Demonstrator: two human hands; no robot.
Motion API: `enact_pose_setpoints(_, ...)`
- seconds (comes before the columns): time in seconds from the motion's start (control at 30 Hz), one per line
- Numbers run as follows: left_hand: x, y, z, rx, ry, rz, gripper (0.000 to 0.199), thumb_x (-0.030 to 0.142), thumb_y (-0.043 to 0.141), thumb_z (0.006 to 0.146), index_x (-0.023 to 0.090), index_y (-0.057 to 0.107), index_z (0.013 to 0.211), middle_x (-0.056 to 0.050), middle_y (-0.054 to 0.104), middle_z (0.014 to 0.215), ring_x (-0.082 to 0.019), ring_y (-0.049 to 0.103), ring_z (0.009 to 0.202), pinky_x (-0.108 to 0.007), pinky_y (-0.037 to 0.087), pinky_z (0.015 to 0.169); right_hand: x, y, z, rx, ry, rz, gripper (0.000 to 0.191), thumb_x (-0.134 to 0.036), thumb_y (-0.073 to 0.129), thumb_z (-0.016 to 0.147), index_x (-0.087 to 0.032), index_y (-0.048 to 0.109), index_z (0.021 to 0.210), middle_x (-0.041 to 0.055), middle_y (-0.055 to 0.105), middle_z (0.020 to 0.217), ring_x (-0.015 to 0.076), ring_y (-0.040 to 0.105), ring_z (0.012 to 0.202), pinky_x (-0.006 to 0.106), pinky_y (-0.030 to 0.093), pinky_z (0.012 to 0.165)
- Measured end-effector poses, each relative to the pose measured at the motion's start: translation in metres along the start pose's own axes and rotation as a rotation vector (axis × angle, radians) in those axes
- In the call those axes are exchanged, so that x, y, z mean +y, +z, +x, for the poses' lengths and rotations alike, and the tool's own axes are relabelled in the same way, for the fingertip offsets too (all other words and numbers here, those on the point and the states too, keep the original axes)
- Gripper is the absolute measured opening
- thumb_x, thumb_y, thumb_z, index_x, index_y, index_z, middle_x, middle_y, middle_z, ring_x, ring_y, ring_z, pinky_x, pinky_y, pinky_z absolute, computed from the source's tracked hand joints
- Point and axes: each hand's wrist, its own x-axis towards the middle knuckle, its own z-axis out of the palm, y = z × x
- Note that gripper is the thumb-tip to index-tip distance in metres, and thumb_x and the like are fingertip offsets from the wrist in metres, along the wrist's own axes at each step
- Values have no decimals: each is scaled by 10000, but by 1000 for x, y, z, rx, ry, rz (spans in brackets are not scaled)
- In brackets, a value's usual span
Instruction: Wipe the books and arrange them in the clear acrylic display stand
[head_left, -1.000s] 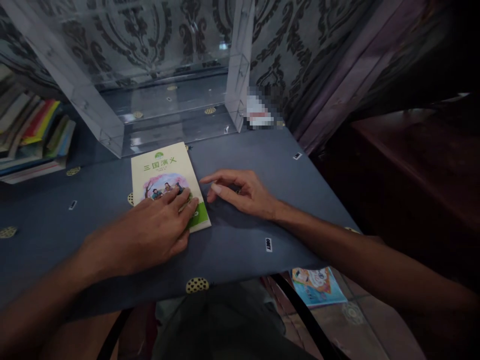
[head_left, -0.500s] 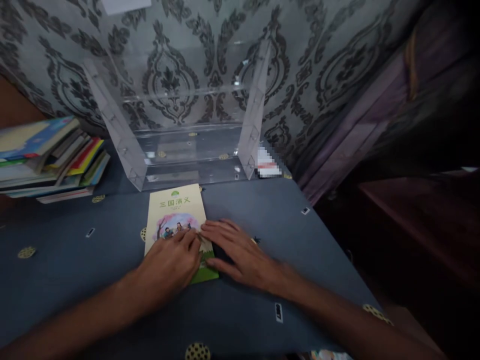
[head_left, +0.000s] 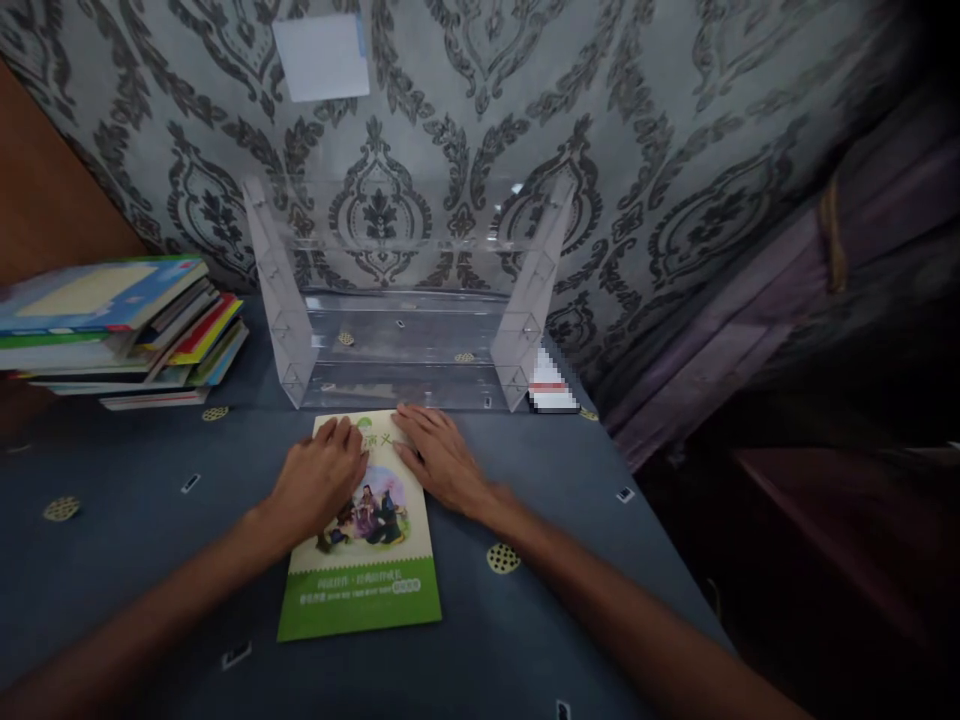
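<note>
A thin book (head_left: pixel 367 590) with a cream and green cover, a colourful illustration and Chinese characters lies flat on the table. My left hand (head_left: pixel 321 475) rests palm down over the upper left of its cover, fingers bent but not wrapped round anything; their tips are partly hidden. Against the upper right part of the cover lies my right hand (head_left: pixel 442 460), its fingers stretched out and spread over the edge. Together the hands cover part of the title. Just behind the book stands a clear acrylic rack (head_left: pixel 294 330) with tiered shelves, apart from it by a narrow gap.
A stack of books (head_left: pixel 112 325) sits on the left of the table (head_left: pixel 525 630), covered in dark blue patterned cloth. A pixelated white item (head_left: pixel 553 385) stands right of the rack. Behind is patterned wallpaper with a white box (head_left: pixel 322 60); a purple curtain (head_left: pixel 735 270) hangs at right.
Both hands have moved from the lower part of the cover up to its top end, uncovering the illustration and green band. The camera view has tilted upward and shifted left.
</note>
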Motion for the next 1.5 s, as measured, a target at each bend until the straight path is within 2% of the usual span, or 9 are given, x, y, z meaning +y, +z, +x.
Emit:
enact_pose_setpoints(0.13, -8, 0, 4, -44, -49, 42, 325, 196, 354, 1016, 89, 603, 1196, -234, 618, 1330, -308, 584, 1260, -378, 605, 789, -1, 2, 0, 7, -14, -20, 423, -291, 474, 1009, -176, 556, 1407, 158, 527, 1502, 262, 452, 1421, 525, 354, 1171)
enact_pose_setpoints(0.27, -7, 4, 4, -29, -44, 27, 353, 158, 325, 1013, 43, 598, 1205, -279, 595, 1334, -337, 576, 1258, -418, 611, 787, -13, 3, -11, -22, 29, -75, 471, -289, 473, 997, -124, 515, 1436, 191, 467, 1541, 295, 399, 1460, 555, 320, 1189)
enact_pose_setpoints(0.4, -7, 8, 2, -2, -24, 18, 373, 85, 297, 987, 3, 605, 1181, -304, 606, 1273, -361, 585, 1219, -433, 617, 741, -35, 7, -35, -48, 42, -133, 549, -361, 468, 997, -83, 461, 1470, 224, 409, 1569, 340, 364, 1476, 587, 304, 1197)
enact_pose_setpoints(0.57, -8, 10, 0, 44, -32, 5, 346, 76, 340, 975, 33, 626, 1166, -269, 632, 1227, -338, 598, 1190, -392, 603, 776, -53, 16, -67, -41, 2, -176, 588, -423, 486, 990, -122, 434, 1493, 210, 386, 1586, 371, 355, 1475, 620, 337, 1172)
enact_pose_setpoints(0.83, -16, 19, 0, 51, -68, -91, 308, 174, 372, 1000, 73, 638, 1120, -220, 655, 1209, -324, 608, 1151, -421, 592, 772, -49, 17, -75, -71, -75, -219, 652, -514, 429, 1011, -129, 368, 1534, 204, 327, 1617, 387, 313, 1490, 633, 330, 1165)
enact_pose_setpoints(1.03, -45, 45, -10, 222, -73, -217, 296, 177, 455, 958, 142, 623, 1199, -156, 632, 1336, -303, 581, 1211, -461, 518, 962, -46, 15, -80, -75, -130, -224, 712, -579, 401, 1005, -147, 300, 1562, 182, 312, 1630, 380, 275, 1507, 628, 315, 1175)
enact_pose_setpoints(1.2, -60, 58, -20, 274, -175, -257, 332, 246, 430, 967, 113, 617, 1207, -174, 685, 1188, -344, 608, 1078, -504, 508, 881, -44, 15, -82, -58, -133, -213, 703, -552, 409, 1013, -175, 245, 1584, 161, 306, 1637, 362, 249, 1520, 619, 300, 1188)
enact_pose_setpoints(1.4, -61, 64, -20, 351, -152, -571, 340, 276, 435, 941, 152, 607, 1206, -129, 708, 1107, -298, 617, 1055, -471, 487, 937, -44, 16, -83, -40, -135, -183, 743, -546, 444, 1005, -204, 178, 1608, 148, 284, 1648, 362, 239, 1523, 602, 289, 1201)
enact_pose_setpoints(1.5, -63, 68, -17, 377, -218, -816, 347, 301, 470, 908, 173, 617, 1196, -103, 722, 1087, -270, 642, 1002, -444, 496, 919, -43, 17, -85, -31, -133, -166, 755, -533, 453, 1005, -209, 149, 1615, 153, 269, 1652, 354, 234, 1527, 586, 297, 1206)
